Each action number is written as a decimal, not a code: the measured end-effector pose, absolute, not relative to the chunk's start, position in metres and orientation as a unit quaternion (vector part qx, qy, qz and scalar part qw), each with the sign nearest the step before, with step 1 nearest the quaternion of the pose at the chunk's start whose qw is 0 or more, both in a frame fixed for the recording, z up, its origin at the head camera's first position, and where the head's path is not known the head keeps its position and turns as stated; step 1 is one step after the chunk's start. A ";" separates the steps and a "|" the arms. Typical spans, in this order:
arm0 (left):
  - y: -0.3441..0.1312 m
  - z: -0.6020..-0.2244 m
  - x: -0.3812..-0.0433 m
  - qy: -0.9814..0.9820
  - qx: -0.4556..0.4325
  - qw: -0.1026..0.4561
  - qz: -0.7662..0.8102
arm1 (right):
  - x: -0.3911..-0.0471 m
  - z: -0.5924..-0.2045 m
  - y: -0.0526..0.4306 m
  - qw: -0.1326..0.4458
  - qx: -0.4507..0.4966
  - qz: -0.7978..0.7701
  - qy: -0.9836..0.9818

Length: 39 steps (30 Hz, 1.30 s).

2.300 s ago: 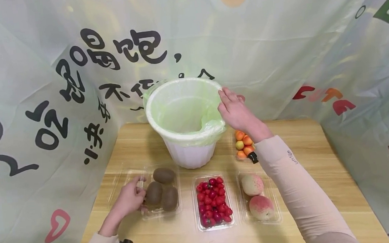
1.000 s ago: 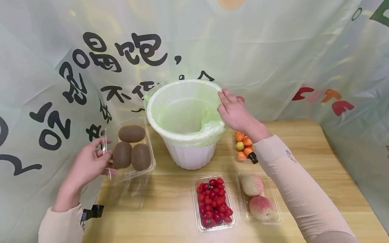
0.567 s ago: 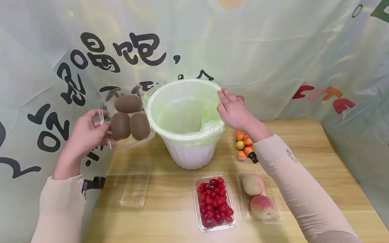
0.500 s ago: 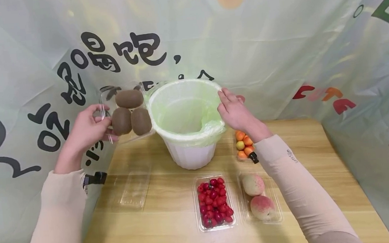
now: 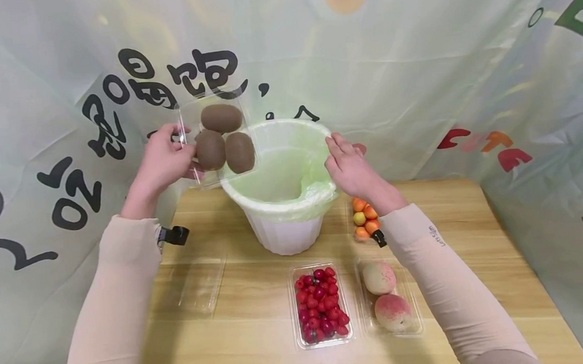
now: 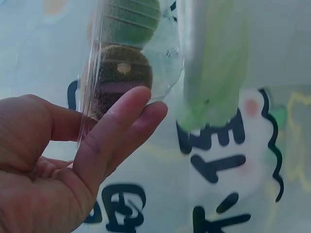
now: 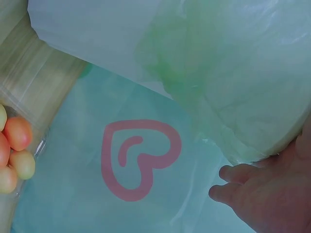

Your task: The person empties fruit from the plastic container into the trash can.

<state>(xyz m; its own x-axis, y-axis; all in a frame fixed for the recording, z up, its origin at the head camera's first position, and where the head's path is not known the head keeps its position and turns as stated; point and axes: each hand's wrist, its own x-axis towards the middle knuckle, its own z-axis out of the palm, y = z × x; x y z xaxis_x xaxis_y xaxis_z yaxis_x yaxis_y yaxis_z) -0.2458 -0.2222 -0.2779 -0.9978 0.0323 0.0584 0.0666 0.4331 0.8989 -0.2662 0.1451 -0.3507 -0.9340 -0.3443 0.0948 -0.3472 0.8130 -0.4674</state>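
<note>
My left hand (image 5: 164, 158) grips the left edge of a clear plastic fruit box (image 5: 251, 165), thumb on one side and fingers on the other. Three brown kiwis (image 5: 222, 117) are inside it. The box is tilted and raised over the left part of the rim of a white trash bin (image 5: 288, 234). In the left wrist view one kiwi (image 6: 121, 77) shows behind the clear plastic. A pale green bag (image 5: 318, 194) lines the bin and folds over its rim. My right hand (image 5: 355, 168) holds the bin's right rim; its thumb is hidden in the right wrist view.
On the wooden table (image 5: 254, 347) lie a box of red berries (image 5: 320, 304), a box with two peaches (image 5: 392, 312) and small orange fruits (image 5: 360, 205) partly behind my right forearm. A clear plastic piece (image 5: 201, 285) lies at left. Printed curtains (image 5: 415, 50) enclose the table.
My left hand has lifted the kiwi box off the table, up and then rightward over the bin's left rim. The right hand has stayed at the rim, and the bin stands where it was.
</note>
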 end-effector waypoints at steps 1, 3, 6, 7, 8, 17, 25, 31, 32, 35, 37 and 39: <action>-0.218 -0.279 -0.248 -0.846 -0.030 0.021 -0.532 | -0.266 -0.351 0.145 0.003 0.181 0.247 -0.952; -0.210 -0.280 -0.252 -0.847 -0.028 0.028 -0.530 | -0.266 -0.350 0.144 0.004 0.181 0.246 -0.952; -0.199 -0.284 -0.257 -0.849 -0.030 0.034 -0.527 | -0.266 -0.350 0.143 0.005 0.181 0.244 -0.953; -0.195 -0.285 -0.258 -0.849 -0.032 0.035 -0.526 | -0.266 -0.351 0.143 0.005 0.180 0.244 -0.953; -0.192 -0.287 -0.260 -0.851 -0.036 0.038 -0.523 | -0.266 -0.351 0.143 0.006 0.180 0.244 -0.953; -0.171 -0.297 -0.266 -0.859 -0.054 0.114 -0.496 | -0.266 -0.352 0.144 0.010 0.181 0.239 -0.954; -0.160 -0.305 -0.269 -0.880 -0.064 0.207 -0.423 | -0.267 -0.353 0.145 0.007 0.182 0.238 -0.954; -0.154 -0.310 -0.270 -0.878 -0.080 0.227 -0.414 | -0.266 -0.352 0.143 0.009 0.180 0.239 -0.954; -0.153 -0.311 -0.270 -0.876 -0.080 0.230 -0.417 | -0.266 -0.352 0.143 0.008 0.180 0.238 -0.954; -0.152 -0.312 -0.270 -0.869 -0.079 0.242 -0.425 | -0.267 -0.352 0.143 0.005 0.180 0.238 -0.954; -0.151 -0.313 -0.269 -0.864 -0.079 0.251 -0.429 | -0.267 -0.353 0.143 0.002 0.179 0.240 -0.954; -0.151 -0.313 -0.270 -0.859 -0.079 0.260 -0.433 | -0.267 -0.353 0.143 0.001 0.178 0.241 -0.954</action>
<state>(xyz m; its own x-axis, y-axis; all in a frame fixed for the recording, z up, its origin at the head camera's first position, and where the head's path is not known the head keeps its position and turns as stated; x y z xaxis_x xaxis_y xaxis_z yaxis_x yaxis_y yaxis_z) -0.2696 -0.1508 -0.3132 -0.8524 -0.0893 0.5152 0.3608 0.6125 0.7033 -0.2671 0.1433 -0.3529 -0.9369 -0.3384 0.0873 -0.3393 0.8209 -0.4594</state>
